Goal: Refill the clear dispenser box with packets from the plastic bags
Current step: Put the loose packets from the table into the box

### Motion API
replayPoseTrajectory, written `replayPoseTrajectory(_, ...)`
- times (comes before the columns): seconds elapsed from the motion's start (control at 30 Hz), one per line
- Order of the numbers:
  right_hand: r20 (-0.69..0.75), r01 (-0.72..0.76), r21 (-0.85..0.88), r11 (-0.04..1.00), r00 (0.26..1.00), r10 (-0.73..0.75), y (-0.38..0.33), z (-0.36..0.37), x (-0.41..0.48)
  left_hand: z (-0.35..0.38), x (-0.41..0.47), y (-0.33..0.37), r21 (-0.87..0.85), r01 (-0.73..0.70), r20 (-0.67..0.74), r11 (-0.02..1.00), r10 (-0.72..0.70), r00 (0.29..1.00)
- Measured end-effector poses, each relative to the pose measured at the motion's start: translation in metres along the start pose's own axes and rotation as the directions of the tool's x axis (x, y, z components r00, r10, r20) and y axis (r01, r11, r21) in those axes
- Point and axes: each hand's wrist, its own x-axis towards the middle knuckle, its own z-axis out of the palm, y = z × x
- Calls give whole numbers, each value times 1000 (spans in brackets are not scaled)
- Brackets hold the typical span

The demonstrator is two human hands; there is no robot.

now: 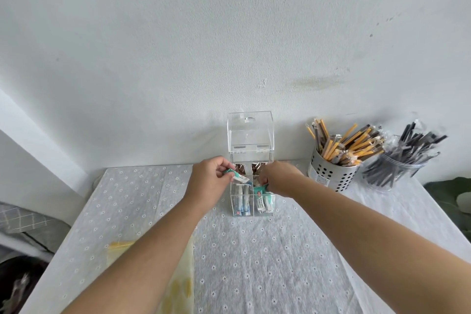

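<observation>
The clear dispenser box stands against the wall with its lid raised. Its front compartments hold upright white and teal packets, and the back ones hold brown packets. My left hand pinches a teal and white packet above the front left compartment. My right hand reaches into the right side of the box, fingers closed on a teal packet at the front right compartment. A yellowish plastic bag lies on the table under my left forearm, mostly hidden.
A perforated metal cup with yellow and brown wrapped sticks stands right of the box. Beside it is a clear jar of black sticks. The table carries a white flowered cloth. Green leaves show at the far right.
</observation>
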Motion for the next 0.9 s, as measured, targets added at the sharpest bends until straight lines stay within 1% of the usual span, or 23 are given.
replayPoseTrajectory(0.07,-38,16,95,995,999,-13,6,-9,-4,5,5,6,14,-29,5,999,29,1000)
replayPoseTrajectory(0.13,-100,17,199,980,995,3,12,-14,-9,13,10,11,62,-61,17,996,60,998)
replayPoseTrajectory(0.2,-149,12,259,966,989,28,17,-14,-16,22,16,13,111,-96,37,989,92,995)
replayPoseTrajectory(0.3,-175,30,283,959,984,21,18,-9,-27,35,25,14,207,-133,90,969,117,989)
replayPoseTrajectory(0.4,-194,47,280,959,981,9,20,-2,-34,45,34,14,318,-157,174,935,106,979)
replayPoseTrajectory(0.57,-204,43,342,939,979,30,23,9,-37,61,43,15,395,-164,266,904,58,962)
replayPoseTrajectory(0.67,-222,55,342,938,975,24,26,8,-38,69,44,13,413,-161,264,896,52,963)
replayPoseTrajectory(0.77,-242,69,348,935,970,18,32,7,-40,69,43,10,425,-161,226,891,68,972)
replayPoseTrajectory(0.9,-247,61,363,930,969,33,35,10,-42,66,42,8,518,-192,192,834,105,976)
